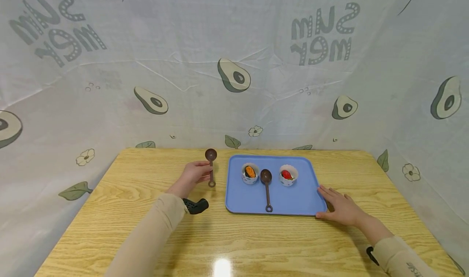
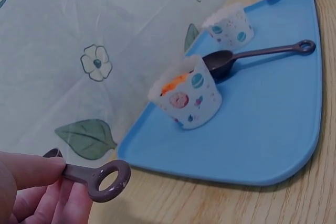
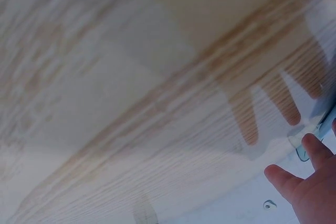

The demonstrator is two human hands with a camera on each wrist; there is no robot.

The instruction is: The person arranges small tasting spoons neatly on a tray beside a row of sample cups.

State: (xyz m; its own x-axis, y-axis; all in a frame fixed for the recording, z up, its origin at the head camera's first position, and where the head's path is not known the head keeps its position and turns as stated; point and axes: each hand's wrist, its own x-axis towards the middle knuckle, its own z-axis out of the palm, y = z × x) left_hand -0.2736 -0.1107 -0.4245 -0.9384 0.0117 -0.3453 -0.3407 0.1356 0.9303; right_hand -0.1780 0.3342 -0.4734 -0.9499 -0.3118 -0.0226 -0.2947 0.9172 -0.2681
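My left hand (image 1: 195,172) pinches a brown spoon (image 1: 211,167) by its handle, left of the blue tray (image 1: 293,201). Its bowl points away and its ring end toward me; in the left wrist view the handle's ring (image 2: 109,181) sticks out past the thumb. A second brown spoon (image 1: 267,187) lies on the tray between two paper cups. The left cup (image 1: 250,178) holds an orange-topped piece, the right cup (image 1: 288,181) a red one. At the tray's right edge rests my right hand (image 1: 342,208), its fingers extended along the rim and thumb near the front corner.
The wooden table (image 1: 256,244) runs up to a pale curtain (image 1: 190,85) printed with avocados, which hangs behind and along both sides. A black wrist strap (image 1: 196,206) sits on my left sleeve.
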